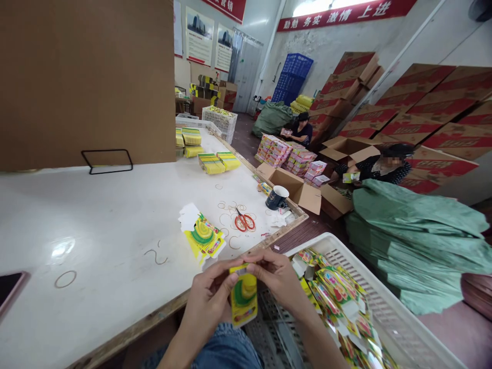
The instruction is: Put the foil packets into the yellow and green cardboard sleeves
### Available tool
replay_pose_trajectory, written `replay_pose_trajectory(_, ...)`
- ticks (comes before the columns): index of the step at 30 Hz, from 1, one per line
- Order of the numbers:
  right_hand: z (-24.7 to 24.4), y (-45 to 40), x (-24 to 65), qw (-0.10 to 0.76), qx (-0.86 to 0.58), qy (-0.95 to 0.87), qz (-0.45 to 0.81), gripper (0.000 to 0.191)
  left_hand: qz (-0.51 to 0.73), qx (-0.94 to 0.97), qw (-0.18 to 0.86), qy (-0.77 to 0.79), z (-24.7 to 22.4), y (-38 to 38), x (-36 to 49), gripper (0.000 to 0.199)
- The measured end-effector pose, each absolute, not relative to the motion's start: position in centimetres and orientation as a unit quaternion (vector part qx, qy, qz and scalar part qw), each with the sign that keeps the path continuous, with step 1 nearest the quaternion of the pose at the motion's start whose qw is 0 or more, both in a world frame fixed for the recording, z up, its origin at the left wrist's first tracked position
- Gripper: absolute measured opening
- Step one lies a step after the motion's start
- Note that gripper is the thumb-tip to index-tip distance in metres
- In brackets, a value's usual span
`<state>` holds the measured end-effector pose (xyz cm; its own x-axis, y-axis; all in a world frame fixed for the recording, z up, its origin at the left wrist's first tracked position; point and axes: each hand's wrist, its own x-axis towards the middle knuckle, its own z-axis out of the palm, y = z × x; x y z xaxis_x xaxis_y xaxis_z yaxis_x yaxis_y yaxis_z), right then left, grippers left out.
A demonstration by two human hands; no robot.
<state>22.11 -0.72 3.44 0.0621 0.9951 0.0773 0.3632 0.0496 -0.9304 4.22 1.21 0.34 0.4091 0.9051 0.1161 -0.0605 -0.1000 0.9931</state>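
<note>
Above, a banner [321, 19] reads 勤勉 务实 激情 上进 — both hands [208, 288] [280, 279] pinch a yellow carton [245, 300].

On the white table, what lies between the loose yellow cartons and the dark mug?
In the head view, red-handled scissors and scattered thin brown bands lie between the loose cartons and the mug.
</note>
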Motion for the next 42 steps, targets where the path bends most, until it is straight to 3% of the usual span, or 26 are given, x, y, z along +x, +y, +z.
replay_pose_trajectory(3, 4.7, -2.5, 27.7, 0.384, -0.685, -0.566, 0.251, 0.017, 0.411, 0.697, 0.433, 0.398, -0.6, 2.5, 3.8, 0.032)
replay_pose_trajectory(5, 5.0, -3.9, 31.5, 0.315, -0.772, -0.546, 0.080, 0.016, 0.413, 0.729, 0.301, 0.454, -2.0, 3.9, 3.3, 0.043)
replay_pose_trajectory(7, 4.5, -4.8, 33.2, 0.276, -0.797, -0.537, 0.007, 0.020, 0.375, 0.755, 0.203, 0.498, -3.5, 5.2, 2.9, 0.056)
replay_pose_trajectory(11, 1.8, -2.8, 28.6, 0.333, -0.727, -0.573, 0.179, 0.026, 0.295, 0.811, 0.178, 0.474, -5.1, 6.0, 2.7, 0.066)
replay_pose_trajectory(16, -1.5, 3.6, 19.9, 0.442, -0.677, -0.522, 0.272, 0.031, 0.293, 0.819, 0.216, 0.443, -4.8, 5.3, 2.2, 0.060)
replay_pose_trajectory(20, -2.3, 5.7, 18.3, 0.493, -0.643, -0.495, 0.313, 0.015, 0.322, 0.796, 0.270, 0.436, -4.1, 4.9, 1.6, 0.054)
replay_pose_trajectory(25, -1.6, 4.6, 18.9, 0.554, -0.590, -0.444, 0.383, 0.028, 0.503, 0.623, 0.360, 0.480, -2.2, 4.1, 1.8, 0.055)
replay_pose_trajectory(28, -0.8, 3.2, 18.0, 0.575, -0.544, -0.422, 0.442, 0.030, 0.570, 0.488, 0.515, 0.414, -1.1, 3.8, 1.7, 0.055)
replay_pose_trajectory(31, -0.2, 2.1, 16.7, 0.582, -0.484, -0.389, 0.526, 0.027, 0.500, 0.409, 0.698, 0.309, -0.5, 3.5, 1.5, 0.059)
replay_pose_trajectory(33, 0.1, 1.5, 16.1, 0.576, -0.464, -0.383, 0.554, 0.025, 0.464, 0.373, 0.761, 0.257, -0.3, 3.3, 1.3, 0.060)
replay_pose_trajectory(37, 0.7, 0.9, 16.0, 0.558, -0.469, -0.405, 0.552, 0.026, 0.471, 0.362, 0.773, 0.223, 0.1, 2.9, 1.6, 0.053)
replay_pose_trajectory(42, 0.6, 0.5, 16.0, 0.530, -0.510, -0.431, 0.522, 0.027, 0.494, 0.342, 0.745, 0.289, -0.4, 3.2, 2.3, 0.039)
